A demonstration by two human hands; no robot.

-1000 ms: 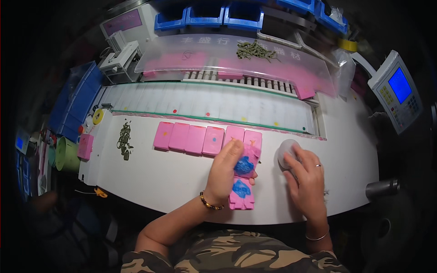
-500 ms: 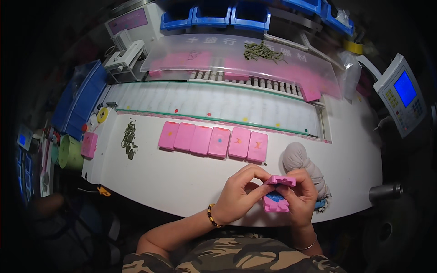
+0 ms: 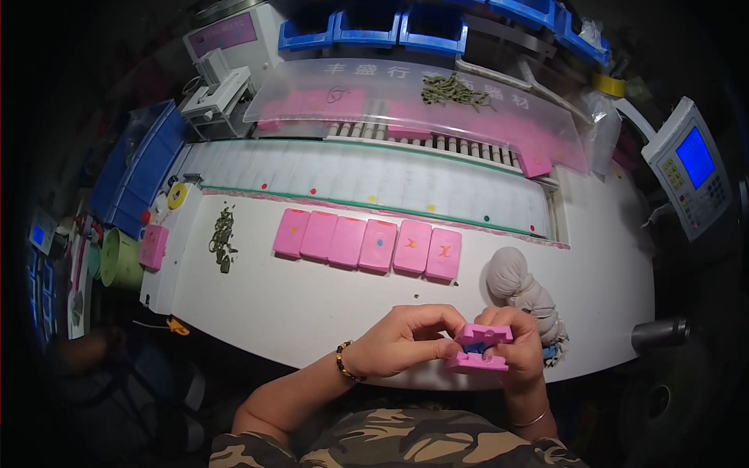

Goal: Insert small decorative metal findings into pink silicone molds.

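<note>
— Pinched between both hands at the table's near edge sit two pink moulded blocks (image 3: 482,348), one above the other: the left hand (image 3: 406,342) grips their left side with its fingertips, and the right hand (image 3: 521,347) wraps around their right side.

— What lies around them?

— Just behind the right hand, a knotted white cloth bundle (image 3: 521,290). Further back, a row of six pink blocks (image 3: 368,242) lies along a conveyor belt (image 3: 367,176). A small heap of dark green pieces (image 3: 223,236) sits far left. Bare white table (image 3: 296,300) stays open left of the hands.
</note>
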